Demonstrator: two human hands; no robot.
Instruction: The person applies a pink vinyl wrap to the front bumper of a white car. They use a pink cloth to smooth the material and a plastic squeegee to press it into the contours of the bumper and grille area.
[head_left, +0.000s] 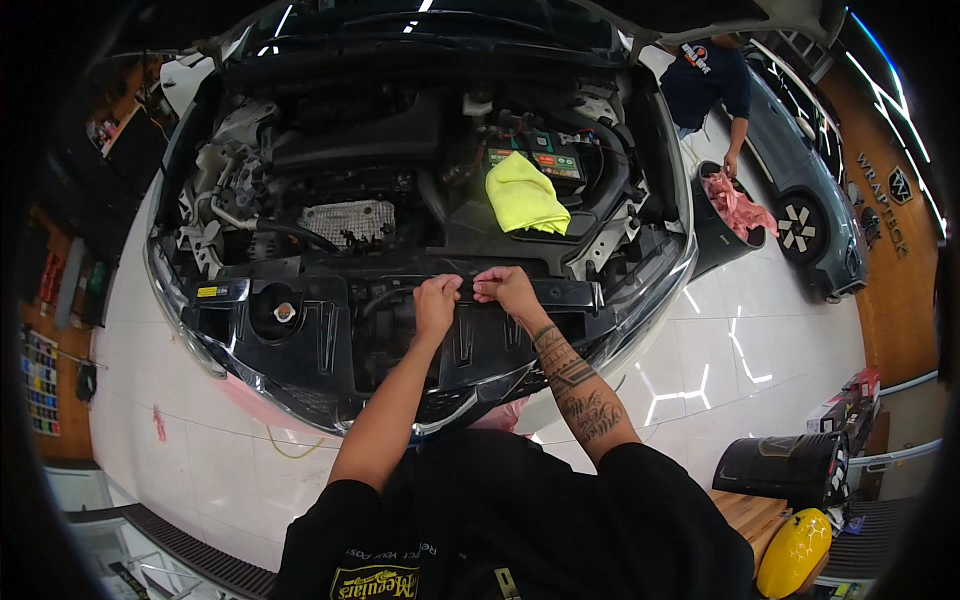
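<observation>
Both my hands are close together over the black plastic panel point(290, 335) at the front of an open engine bay. My left hand point(436, 304) has its fingers curled in a pinch. Beside it, my right hand point(510, 292) pinches too, its fingertips almost meeting the left ones. Whatever lies between the fingertips is too small or hidden to make out. A bright yellow-green cloth point(525, 194) lies crumpled beyond my right hand, in front of the car battery point(540, 158). A round metal cap point(284, 313) sits in the panel left of my hands.
A co-worker in a dark shirt point(708, 78) stands at the far right, one hand by pink sheeting point(738, 205) in a black bin point(722, 245). Behind them is a grey-blue car point(800, 165). A black drum point(780, 470) and yellow rounded object point(795, 550) are at lower right.
</observation>
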